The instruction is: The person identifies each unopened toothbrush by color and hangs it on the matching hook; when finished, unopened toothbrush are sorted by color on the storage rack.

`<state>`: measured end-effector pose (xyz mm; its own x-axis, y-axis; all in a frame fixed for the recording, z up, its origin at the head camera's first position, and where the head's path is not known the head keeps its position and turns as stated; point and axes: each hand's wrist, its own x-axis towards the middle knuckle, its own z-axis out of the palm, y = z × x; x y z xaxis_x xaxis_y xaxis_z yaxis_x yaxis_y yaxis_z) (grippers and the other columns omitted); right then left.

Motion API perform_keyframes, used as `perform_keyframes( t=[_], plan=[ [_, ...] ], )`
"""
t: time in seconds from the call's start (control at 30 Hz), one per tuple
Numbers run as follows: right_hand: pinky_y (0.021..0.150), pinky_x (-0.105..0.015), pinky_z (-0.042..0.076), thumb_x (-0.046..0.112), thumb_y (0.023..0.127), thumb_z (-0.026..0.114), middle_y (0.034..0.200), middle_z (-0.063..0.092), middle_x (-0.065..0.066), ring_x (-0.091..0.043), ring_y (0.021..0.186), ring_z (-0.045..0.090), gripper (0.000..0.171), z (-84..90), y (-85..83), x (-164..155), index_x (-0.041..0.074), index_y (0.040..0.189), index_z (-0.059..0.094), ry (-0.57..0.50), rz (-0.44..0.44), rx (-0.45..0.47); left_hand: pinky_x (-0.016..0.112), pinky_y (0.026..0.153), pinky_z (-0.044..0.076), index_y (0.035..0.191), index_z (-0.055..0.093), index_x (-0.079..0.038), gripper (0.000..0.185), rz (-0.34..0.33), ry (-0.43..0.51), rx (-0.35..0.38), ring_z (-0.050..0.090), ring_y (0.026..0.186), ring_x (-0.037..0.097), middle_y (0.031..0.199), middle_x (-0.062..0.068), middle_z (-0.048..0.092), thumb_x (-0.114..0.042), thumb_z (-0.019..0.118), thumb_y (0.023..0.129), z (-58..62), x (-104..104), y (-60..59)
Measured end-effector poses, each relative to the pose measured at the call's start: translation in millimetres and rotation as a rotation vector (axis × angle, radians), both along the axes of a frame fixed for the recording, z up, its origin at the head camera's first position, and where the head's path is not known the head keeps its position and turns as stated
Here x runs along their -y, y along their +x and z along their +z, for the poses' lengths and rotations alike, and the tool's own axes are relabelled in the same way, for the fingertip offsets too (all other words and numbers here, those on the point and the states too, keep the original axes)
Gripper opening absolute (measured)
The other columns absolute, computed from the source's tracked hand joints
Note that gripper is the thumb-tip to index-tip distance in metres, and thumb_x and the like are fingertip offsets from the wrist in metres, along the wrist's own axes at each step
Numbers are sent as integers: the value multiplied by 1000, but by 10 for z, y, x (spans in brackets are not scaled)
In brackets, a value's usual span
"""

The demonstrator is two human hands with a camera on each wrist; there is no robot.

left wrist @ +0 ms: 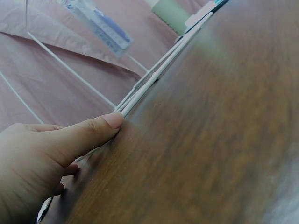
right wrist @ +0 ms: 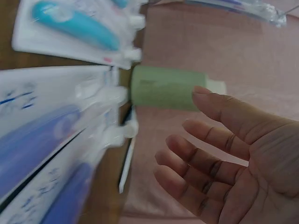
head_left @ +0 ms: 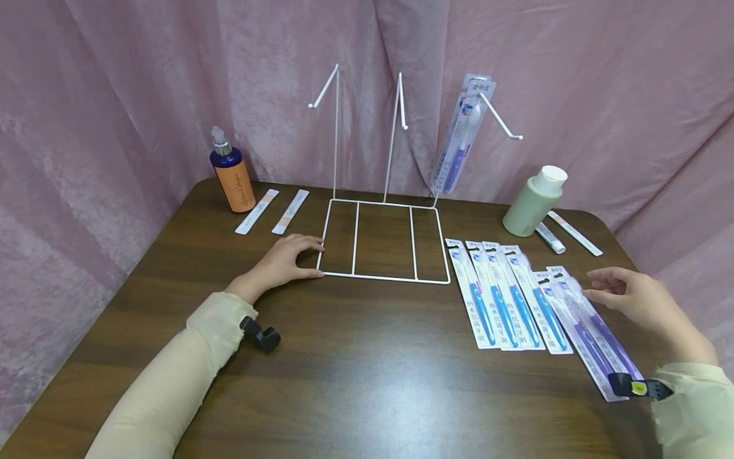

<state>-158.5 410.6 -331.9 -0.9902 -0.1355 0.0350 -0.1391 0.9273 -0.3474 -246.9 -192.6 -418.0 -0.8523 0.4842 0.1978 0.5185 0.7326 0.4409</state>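
A white wire display rack (head_left: 384,239) stands mid-table with three angled hooks; a purple packaged toothbrush (head_left: 460,143) hangs on the right hook. My left hand (head_left: 289,257) rests on the table, its fingers touching the rack's front left corner (left wrist: 122,109). Several packaged toothbrushes (head_left: 504,296), blue and purple, lie in a row right of the rack. My right hand (head_left: 625,294) hovers open just above the purple packs (right wrist: 42,140), holding nothing, fingers relaxed (right wrist: 196,154).
An orange and blue pump bottle (head_left: 232,173) and two flat strips (head_left: 274,210) sit at the back left. A green bottle (head_left: 533,201) (right wrist: 168,87), a small tube (head_left: 550,238) and another strip lie at the back right. Pink curtains surround the brown table (head_left: 355,370).
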Motion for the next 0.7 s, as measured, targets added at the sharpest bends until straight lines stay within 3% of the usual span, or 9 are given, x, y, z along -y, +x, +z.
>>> perform_keyframes(
  t=[0.27,0.53,0.7],
  plan=[
    [59,-18,38,29,86,72,91,69,-11,9,68,45,47,-167,30,-131,-6,115,62,25,-25,94,59,110,28,121,64,-9,56,1,9,10,45,131,34,139,11,56,-37,81,75,18,-4,8],
    [62,-20,39,27,82,75,92,69,-14,9,71,45,48,-288,57,-264,-6,115,62,62,0,141,58,112,26,123,64,-10,56,2,5,21,43,133,33,140,10,55,-39,79,77,5,1,-16],
    [64,-26,39,29,82,75,90,66,-12,-6,76,51,51,-338,78,-294,-7,116,61,99,-7,171,57,112,25,123,64,-10,57,1,0,28,43,134,33,140,9,54,-40,79,77,-24,3,-35]
  ],
)
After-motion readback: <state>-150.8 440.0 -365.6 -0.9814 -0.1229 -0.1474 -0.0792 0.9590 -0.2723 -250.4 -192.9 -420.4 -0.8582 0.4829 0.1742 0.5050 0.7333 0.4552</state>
